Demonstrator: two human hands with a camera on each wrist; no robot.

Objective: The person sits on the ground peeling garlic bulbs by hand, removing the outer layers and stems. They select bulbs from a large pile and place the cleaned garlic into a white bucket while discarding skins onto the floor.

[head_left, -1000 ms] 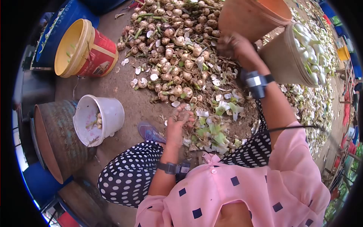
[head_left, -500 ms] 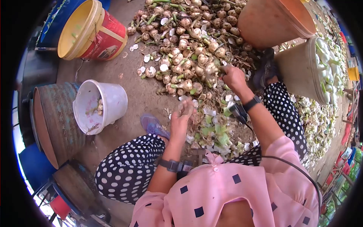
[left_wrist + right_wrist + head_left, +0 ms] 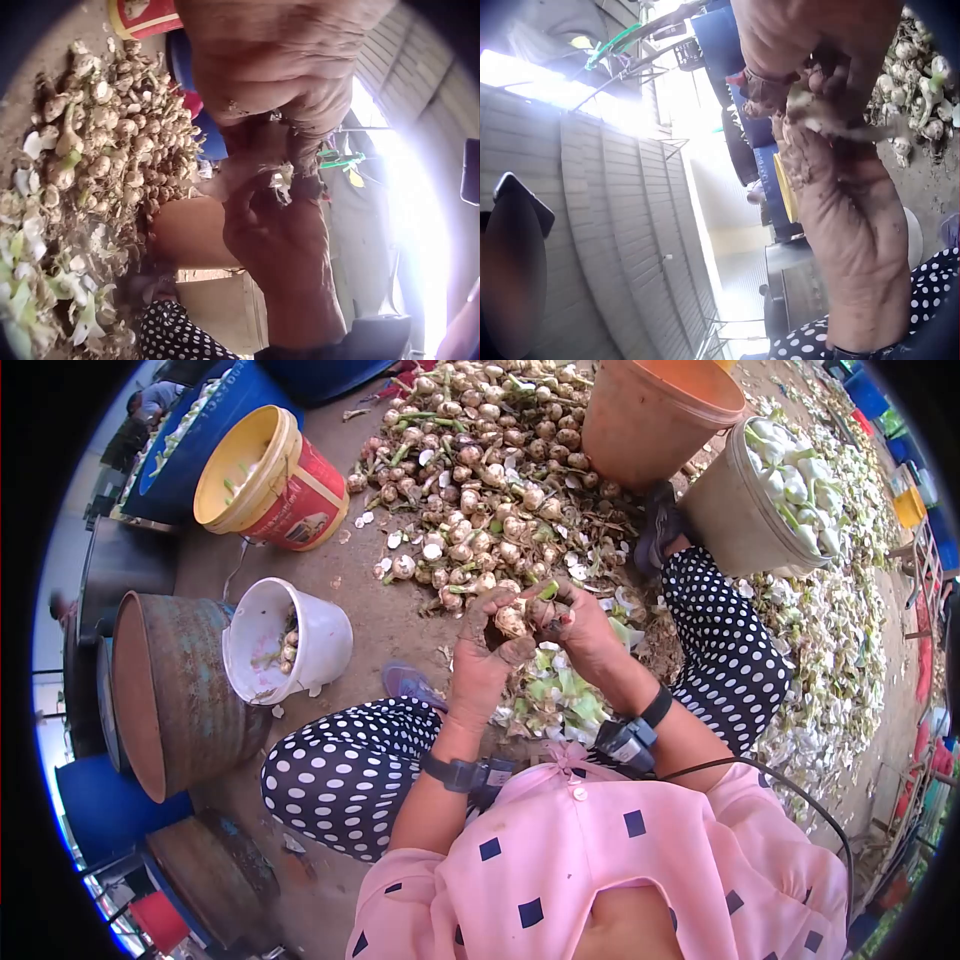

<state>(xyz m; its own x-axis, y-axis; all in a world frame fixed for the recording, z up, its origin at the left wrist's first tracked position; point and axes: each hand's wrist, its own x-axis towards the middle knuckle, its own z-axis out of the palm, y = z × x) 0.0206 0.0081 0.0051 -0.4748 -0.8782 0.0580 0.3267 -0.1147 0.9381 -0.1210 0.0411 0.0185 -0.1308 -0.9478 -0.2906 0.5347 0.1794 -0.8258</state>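
Observation:
A dirt-covered pale bulb with a bit of green is held between the two hands, above a heap of leaf scraps. My left hand grips it from the left, fingers and thumb curled round its side. On the other side my right hand pinches at it with bent fingers, and a small red spot shows near its fingertips. In the left wrist view the bulb is mostly hidden behind the left hand. The right wrist view shows a pale piece of it between the fingers.
Ahead lies a large pile of unpeeled bulbs. An orange bucket and a bucket of cleaned white bulbs stand right. At left are a yellow-and-red bucket, a white bucket and a rusty drum. Peelings lie below the hands.
My right hand reached over the pile, picked up a bulb and came back toward the body. My left hand, loosely raised before, has closed round that bulb beside the right hand.

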